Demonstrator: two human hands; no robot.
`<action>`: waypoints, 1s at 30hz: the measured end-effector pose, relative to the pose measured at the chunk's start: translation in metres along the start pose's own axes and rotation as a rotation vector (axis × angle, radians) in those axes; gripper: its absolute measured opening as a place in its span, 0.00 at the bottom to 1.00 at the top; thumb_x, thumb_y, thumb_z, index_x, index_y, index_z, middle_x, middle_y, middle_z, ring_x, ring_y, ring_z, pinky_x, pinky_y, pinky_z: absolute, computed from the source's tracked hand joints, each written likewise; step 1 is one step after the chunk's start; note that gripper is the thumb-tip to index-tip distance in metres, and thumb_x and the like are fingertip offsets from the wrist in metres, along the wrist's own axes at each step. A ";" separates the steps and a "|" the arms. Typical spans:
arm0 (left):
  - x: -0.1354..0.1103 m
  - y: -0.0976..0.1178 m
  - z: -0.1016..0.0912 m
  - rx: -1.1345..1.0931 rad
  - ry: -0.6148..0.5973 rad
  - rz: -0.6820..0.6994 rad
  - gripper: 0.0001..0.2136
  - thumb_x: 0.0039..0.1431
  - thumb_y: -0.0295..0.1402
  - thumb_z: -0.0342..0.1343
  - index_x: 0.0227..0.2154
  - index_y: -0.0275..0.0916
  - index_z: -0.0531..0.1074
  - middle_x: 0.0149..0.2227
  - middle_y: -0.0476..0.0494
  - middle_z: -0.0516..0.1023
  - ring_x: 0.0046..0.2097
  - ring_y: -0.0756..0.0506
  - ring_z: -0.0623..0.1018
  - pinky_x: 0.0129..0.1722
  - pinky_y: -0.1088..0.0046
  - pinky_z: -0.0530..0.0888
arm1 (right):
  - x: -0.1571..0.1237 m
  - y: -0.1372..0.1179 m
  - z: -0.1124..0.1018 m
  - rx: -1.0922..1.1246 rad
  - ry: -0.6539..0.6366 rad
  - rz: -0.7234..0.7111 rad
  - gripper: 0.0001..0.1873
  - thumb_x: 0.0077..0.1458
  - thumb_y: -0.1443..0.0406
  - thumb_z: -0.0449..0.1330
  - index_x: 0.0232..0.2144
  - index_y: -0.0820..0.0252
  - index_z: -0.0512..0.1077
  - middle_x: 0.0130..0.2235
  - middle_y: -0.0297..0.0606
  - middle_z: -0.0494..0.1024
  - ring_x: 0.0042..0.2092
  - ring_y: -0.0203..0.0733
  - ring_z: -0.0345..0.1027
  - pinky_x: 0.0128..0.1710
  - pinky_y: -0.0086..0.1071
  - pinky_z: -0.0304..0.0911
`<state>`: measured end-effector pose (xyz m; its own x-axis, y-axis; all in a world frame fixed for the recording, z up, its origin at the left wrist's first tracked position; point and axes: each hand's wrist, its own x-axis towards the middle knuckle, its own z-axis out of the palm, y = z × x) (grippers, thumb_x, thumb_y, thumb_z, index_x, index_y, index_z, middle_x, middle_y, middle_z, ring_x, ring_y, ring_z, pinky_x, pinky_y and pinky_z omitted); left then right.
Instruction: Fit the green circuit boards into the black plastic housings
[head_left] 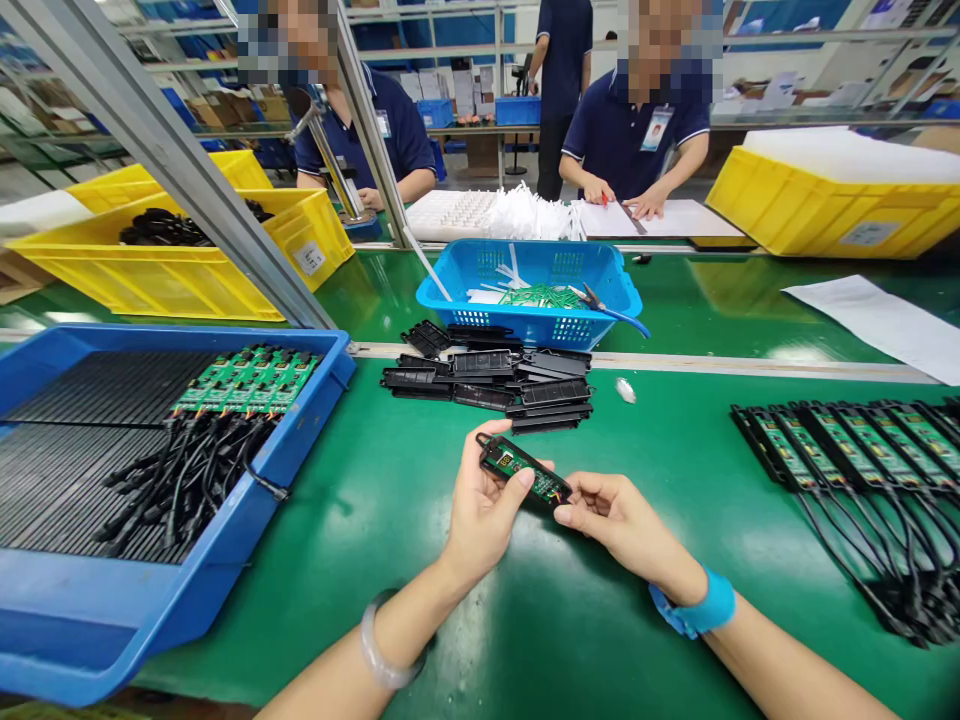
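My left hand is closed around a narrow black plastic housing with a green circuit board lying in it; the thumb rests on the board. At the housing's right end, by the small coloured wires, my right hand pinches with thumb and forefinger. Whether a cable runs under the right fingers is hidden. Just beyond my hands lies a loose pile of black plastic shells. To the right, several housings with boards stand in a row, their black cables trailing toward me.
A blue tray at left holds green boards with black cables. Behind the shells sits a blue basket with green and white strips and pliers. Yellow bins flank the bench. Co-workers sit opposite.
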<state>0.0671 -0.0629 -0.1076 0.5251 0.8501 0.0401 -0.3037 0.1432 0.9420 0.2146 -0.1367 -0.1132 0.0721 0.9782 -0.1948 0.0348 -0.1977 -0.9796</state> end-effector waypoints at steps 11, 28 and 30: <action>0.007 0.000 -0.006 -0.033 -0.054 -0.235 0.27 0.53 0.27 0.55 0.56 0.42 0.55 0.32 0.48 0.77 0.32 0.49 0.76 0.32 0.76 0.70 | -0.008 -0.003 0.000 -0.441 0.086 -0.188 0.11 0.52 0.58 0.62 0.28 0.59 0.70 0.24 0.31 0.69 0.26 0.35 0.62 0.26 0.28 0.57; 0.003 -0.013 -0.004 0.054 -0.448 -0.523 0.33 0.43 0.23 0.54 0.57 0.34 0.55 0.30 0.48 0.74 0.31 0.48 0.75 0.31 0.73 0.69 | -0.010 0.003 -0.007 -1.091 0.270 -0.946 0.09 0.57 0.73 0.55 0.37 0.61 0.74 0.30 0.38 0.72 0.29 0.36 0.60 0.26 0.29 0.57; 0.003 -0.012 -0.004 0.061 -0.449 -0.522 0.33 0.43 0.23 0.54 0.56 0.34 0.56 0.29 0.49 0.74 0.31 0.48 0.75 0.32 0.72 0.70 | -0.010 0.004 -0.007 -1.054 0.268 -0.926 0.09 0.57 0.74 0.55 0.36 0.61 0.74 0.32 0.39 0.72 0.31 0.36 0.61 0.27 0.29 0.58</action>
<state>0.0694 -0.0600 -0.1204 0.8728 0.3838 -0.3015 0.1162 0.4366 0.8921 0.2207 -0.1474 -0.1148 -0.2066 0.7608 0.6152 0.8759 0.4240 -0.2301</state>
